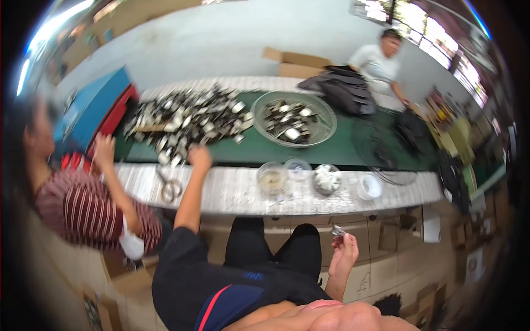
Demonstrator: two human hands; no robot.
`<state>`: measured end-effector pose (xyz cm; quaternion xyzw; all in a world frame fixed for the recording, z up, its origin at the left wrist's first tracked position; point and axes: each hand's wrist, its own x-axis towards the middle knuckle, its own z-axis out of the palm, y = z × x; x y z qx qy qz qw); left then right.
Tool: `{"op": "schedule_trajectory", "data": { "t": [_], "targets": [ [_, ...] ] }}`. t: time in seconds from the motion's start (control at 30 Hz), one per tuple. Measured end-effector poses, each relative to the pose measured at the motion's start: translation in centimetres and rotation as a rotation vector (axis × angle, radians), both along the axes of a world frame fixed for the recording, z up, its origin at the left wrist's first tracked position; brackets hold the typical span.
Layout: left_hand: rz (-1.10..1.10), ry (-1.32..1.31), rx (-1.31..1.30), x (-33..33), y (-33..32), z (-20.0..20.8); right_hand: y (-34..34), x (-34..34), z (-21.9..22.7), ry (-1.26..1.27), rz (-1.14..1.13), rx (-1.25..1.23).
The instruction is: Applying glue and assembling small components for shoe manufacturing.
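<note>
My left hand [200, 158] is at the near edge of a heap of small black and silver-white pieces [187, 118] on the green belt. Its fingers are blurred and partly hidden, so whether they grip a piece is unclear. In front of my right thigh, my right hand [344, 255] is raised off the table. Its fingertips pinch a small silver and dark piece [338, 231] whose kind I cannot make out. Right of the heap stands a round mesh basket [330, 128] with similar pieces inside.
Scissors [170, 190], plastic tubs [273, 177], a tub of white parts [327, 179] and a white cup [369, 187] stand along the pale ledge [232, 190]. A striped-sleeved co-worker [94, 204] sits close on the left. Across the belt, another person [378, 62] is beside dark bags [348, 88].
</note>
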<state>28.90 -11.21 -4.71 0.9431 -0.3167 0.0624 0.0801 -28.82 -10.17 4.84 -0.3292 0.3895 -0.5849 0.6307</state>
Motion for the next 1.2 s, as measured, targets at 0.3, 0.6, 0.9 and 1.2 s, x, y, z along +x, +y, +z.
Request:
{"op": "schedule_trajectory", "data": {
  "t": [0.3, 0.6, 0.9, 1.2],
  "targets": [
    [-0.217, -0.113, -0.217, 2.9, 9.6, -3.9, 0.5, 3.7, -1.3, -0.050, 0.176, 0.052],
    [-0.154, 0.024, -0.535, -5.1, 9.3, 2.8, 2.4, 5.4, -2.6, -0.055, 0.270, 0.165],
    [-0.646, 0.285, -0.443, -10.8, 11.6, -3.2, 5.2, 7.2, -2.8, -0.450, 0.282, 0.468],
    [-0.365, 0.918, -0.803, -12.6, 14.2, -3.0, 8.5, 6.2, -2.6, -0.466, 0.098, 0.452]
  ]
}}
